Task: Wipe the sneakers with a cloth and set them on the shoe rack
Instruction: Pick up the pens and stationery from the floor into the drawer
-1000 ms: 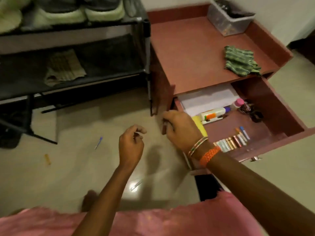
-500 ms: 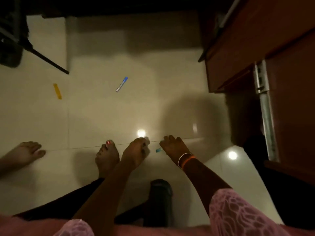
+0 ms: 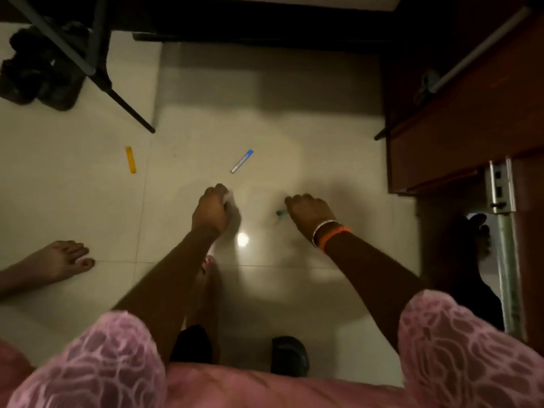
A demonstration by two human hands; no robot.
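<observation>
Nearest the viewer, pink sleeves (image 3: 97, 363) frame both arms reaching down to the tiled floor (image 3: 73, 201). Since a second ago the view has dropped from the open drawer to the floor. Left hand (image 3: 213, 209) is curled round something pale; what, cannot be told. Right hand (image 3: 309, 212) pinches a small green-tipped item (image 3: 281, 212). Farther out lie a blue-capped pen (image 3: 242, 161) and a yellow stick (image 3: 130, 159). Farthest left stands a shoe rack leg (image 3: 117, 98). No sneakers or cloth visible; wiping appears sidetracked.

Glossy tiled floor (image 3: 88, 201); wooden cabinet (image 3: 471, 119), metal rail (image 3: 500, 184).
</observation>
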